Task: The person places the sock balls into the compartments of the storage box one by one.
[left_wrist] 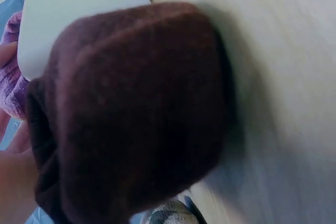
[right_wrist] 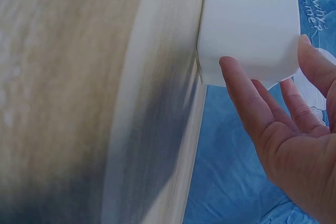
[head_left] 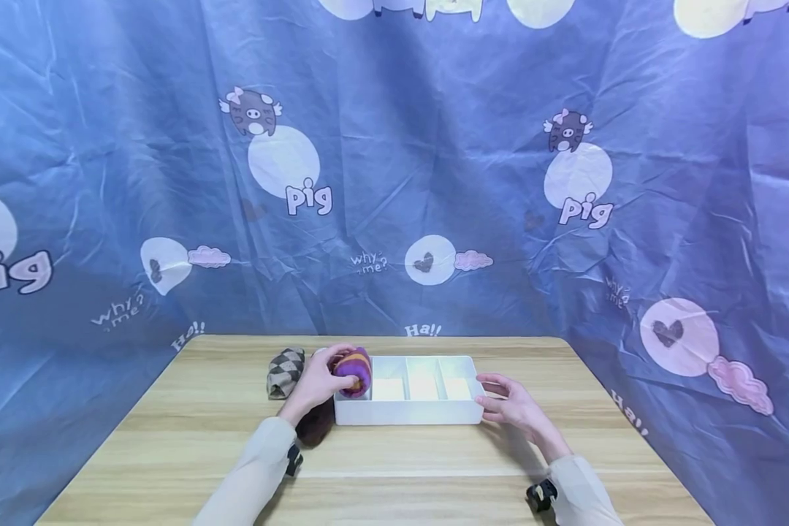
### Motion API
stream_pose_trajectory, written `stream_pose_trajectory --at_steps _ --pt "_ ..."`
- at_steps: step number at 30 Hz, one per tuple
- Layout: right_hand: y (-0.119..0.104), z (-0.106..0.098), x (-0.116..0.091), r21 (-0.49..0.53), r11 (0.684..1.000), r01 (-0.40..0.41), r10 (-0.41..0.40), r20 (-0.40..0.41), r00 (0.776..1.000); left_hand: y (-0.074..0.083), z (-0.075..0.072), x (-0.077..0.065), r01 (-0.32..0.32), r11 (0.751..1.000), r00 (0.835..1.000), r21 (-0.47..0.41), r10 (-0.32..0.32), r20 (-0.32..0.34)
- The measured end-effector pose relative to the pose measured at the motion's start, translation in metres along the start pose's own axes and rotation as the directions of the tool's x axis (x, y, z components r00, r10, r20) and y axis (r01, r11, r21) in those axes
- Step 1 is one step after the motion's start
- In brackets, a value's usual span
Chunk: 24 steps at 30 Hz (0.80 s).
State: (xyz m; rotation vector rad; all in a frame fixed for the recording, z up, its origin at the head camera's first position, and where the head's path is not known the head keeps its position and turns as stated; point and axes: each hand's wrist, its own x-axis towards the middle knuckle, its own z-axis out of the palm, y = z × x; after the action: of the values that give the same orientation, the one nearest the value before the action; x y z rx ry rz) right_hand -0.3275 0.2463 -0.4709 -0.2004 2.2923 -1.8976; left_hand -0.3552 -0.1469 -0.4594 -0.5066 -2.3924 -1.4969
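My left hand (head_left: 317,378) grips a rolled-up purple sock (head_left: 356,365) with orange stripes, at the leftmost compartment of a white divided box (head_left: 408,413). In the left wrist view, only part of the purple sock (left_wrist: 13,90) shows at the left edge. Fingers of my right hand (head_left: 516,409) touch the box's right end, extended rather than wrapped around it. A dark brown rolled sock (head_left: 315,425) lies by the box's left front corner, below my left wrist, and fills much of the left wrist view (left_wrist: 136,108).
Left of the box lies a grey-and-cream checkered sock (head_left: 286,374), partly seen also at the bottom of the left wrist view. The box's other compartments show bare white floors. Behind the wooden table (head_left: 394,493) hangs a blue printed cloth (head_left: 394,183).
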Motion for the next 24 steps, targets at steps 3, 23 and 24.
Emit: stream_pose_trajectory --at_steps 3,23,24 --pt "-0.0006 -0.0006 -0.0002 -0.006 1.0 0.002 -0.002 0.0 1.0 0.001 0.0015 0.0016 -0.02 0.998 1.0 0.056 0.019 0.015" --pt "-0.0003 0.0001 0.0006 0.006 1.0 -0.006 0.006 0.004 1.0 -0.0067 0.0036 0.0049 0.027 0.996 0.998 0.084 -0.031 0.047" --pt "-0.0003 0.0 0.0005 0.002 1.0 -0.005 0.005 0.005 1.0 -0.0067 0.0033 0.0048 0.026 0.996 0.998 0.084 -0.031 0.05"
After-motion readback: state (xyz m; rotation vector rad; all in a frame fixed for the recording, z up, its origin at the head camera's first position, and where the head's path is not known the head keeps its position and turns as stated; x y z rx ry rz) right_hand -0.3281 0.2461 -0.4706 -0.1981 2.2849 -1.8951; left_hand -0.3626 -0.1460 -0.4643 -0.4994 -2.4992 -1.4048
